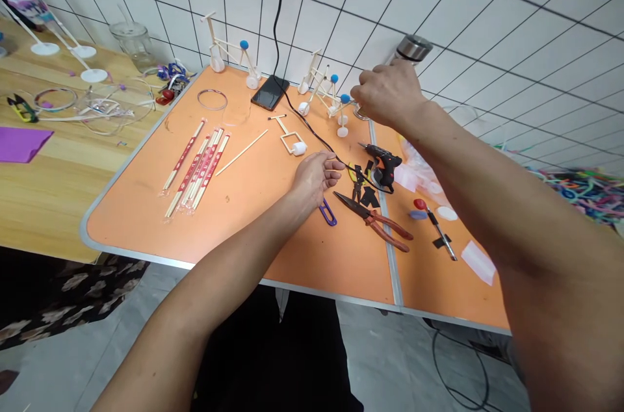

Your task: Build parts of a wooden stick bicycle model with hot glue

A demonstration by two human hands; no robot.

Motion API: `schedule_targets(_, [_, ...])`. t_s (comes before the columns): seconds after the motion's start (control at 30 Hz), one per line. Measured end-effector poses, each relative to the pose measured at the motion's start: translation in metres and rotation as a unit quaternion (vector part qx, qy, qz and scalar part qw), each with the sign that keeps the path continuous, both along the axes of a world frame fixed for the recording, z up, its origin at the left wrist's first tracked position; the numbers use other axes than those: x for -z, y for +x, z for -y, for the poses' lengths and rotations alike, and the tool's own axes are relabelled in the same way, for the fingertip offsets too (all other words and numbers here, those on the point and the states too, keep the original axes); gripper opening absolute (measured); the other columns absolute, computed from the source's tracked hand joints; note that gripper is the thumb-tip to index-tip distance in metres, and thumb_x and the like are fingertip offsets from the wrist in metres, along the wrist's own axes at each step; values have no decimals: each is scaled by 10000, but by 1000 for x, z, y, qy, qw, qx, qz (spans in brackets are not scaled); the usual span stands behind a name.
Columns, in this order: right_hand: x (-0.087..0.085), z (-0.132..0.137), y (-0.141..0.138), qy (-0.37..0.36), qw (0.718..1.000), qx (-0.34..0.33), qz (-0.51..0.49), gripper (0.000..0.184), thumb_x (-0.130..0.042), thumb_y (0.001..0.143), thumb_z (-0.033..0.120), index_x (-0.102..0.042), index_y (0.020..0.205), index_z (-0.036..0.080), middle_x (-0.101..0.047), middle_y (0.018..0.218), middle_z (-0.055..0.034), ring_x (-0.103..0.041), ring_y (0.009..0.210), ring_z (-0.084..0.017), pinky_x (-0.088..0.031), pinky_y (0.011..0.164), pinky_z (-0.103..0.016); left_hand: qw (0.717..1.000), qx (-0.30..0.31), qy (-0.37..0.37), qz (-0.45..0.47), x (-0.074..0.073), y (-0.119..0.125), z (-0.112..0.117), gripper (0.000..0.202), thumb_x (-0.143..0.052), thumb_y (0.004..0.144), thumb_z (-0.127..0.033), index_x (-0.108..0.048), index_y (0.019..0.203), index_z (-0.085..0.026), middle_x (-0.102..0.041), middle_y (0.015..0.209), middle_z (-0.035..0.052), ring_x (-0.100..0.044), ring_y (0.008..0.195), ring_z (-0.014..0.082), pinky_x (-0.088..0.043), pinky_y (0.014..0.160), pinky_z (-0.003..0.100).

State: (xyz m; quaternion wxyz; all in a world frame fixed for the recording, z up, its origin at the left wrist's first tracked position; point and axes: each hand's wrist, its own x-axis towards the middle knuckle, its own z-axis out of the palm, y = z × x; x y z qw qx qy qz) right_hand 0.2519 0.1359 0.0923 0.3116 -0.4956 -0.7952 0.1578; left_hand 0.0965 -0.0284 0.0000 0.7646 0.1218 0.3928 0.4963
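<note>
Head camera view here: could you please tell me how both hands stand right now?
Left hand open beside black cable; right hand raised, curled, below steel cylinder; hot glue gun and red-handled pliers lying right of left hand.

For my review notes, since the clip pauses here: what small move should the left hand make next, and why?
Probably it should take the black hot glue gun by its grip. The open left hand lies close to the gun and beside its black cord, and a small stick frame lies within easy reach on the orange table.
</note>
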Motion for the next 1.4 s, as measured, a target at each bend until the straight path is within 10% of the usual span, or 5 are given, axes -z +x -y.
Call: schedule_targets(1.4, [17,-17,-7,3,1000,-1,15,620,-854,1055,308,-487,575,170,-637,597,4,-754,1046,-179,-539,906,-298,999,35,-10,5,-3,1,2,215,-541,1095,-181,-636,903,-184,-684,666,12,-558,487,78,-405,524,190])
